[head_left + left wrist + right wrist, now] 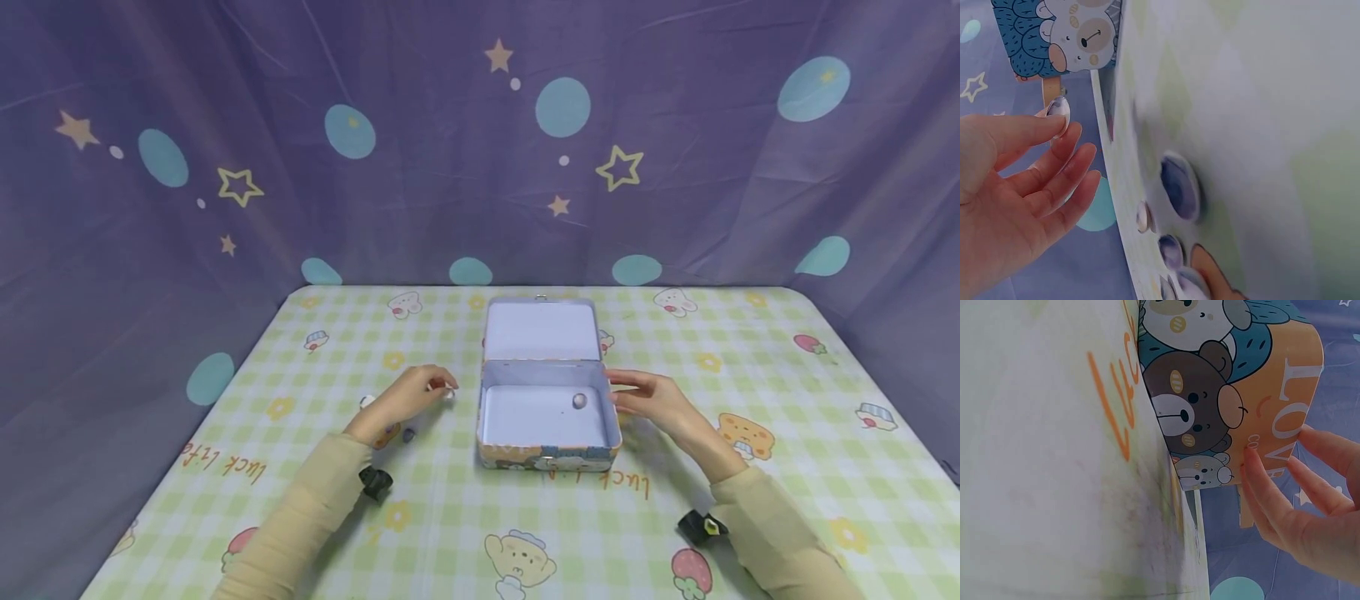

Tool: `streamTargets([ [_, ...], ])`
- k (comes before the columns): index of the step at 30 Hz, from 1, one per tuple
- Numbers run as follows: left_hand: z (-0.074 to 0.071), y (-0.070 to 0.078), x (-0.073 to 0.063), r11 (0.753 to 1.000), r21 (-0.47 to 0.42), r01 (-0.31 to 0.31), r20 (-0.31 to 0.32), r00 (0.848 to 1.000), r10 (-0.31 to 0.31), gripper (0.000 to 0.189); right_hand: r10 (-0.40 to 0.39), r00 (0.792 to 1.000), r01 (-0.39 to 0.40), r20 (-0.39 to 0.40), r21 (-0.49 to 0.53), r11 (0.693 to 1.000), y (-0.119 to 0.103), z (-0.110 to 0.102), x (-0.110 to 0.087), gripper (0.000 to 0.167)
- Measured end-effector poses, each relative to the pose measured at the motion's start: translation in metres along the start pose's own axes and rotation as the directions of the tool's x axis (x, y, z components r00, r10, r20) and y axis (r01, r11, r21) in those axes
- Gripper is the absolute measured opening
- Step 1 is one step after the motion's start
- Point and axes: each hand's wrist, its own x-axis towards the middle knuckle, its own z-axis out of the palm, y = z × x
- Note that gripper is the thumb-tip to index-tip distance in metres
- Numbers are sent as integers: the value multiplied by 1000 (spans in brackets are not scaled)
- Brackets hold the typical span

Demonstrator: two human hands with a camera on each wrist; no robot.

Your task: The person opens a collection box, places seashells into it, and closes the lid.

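Between thumb and fingertips my left hand [408,396] pinches a small pale seashell [1058,115], held just above the cloth left of the tin box. The tin box [487,457] stands with its hinged lid [542,330] raised toward the back. Inside, on the white floor, lies one round shell [580,401]. My right hand [656,402] rests its fairly straight fingertips against the box's right outer wall, as the right wrist view also shows. Below the left hand, several shells lie on the cloth, among them a purple-lined one [1180,186].
A green-and-white checked cloth [442,533] with cartoon prints covers the table. Behind it hangs a purple curtain [450,192] with stars and blue ovals. One dark shell [408,435] lies near the left wrist. A dark strap mount [701,527] sits at the right wrist.
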Motion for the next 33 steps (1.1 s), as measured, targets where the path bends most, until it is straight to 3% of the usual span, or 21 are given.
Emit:
streamTargets([
  [6, -1, 6, 4, 999, -36, 37, -1, 999, -37, 15, 0, 1000, 0, 1, -4, 1000, 1, 0, 0, 53],
  [13, -4, 13, 8, 999, -53, -3, -47, 999, 1, 16, -5, 1000, 5, -3, -8, 1000, 1, 0, -1, 52],
  [24, -6, 28, 16, 997, -80, 8, -106, 994, -17, 16, 2, 1000, -2, -5, -6, 1000, 0, 1, -1, 51],
  [33, -10, 39, 24, 995, -75, -61, -152, 987, 49, 17, 11, 1000, -11, -1, -11, 1000, 0, 0, -1, 52],
])
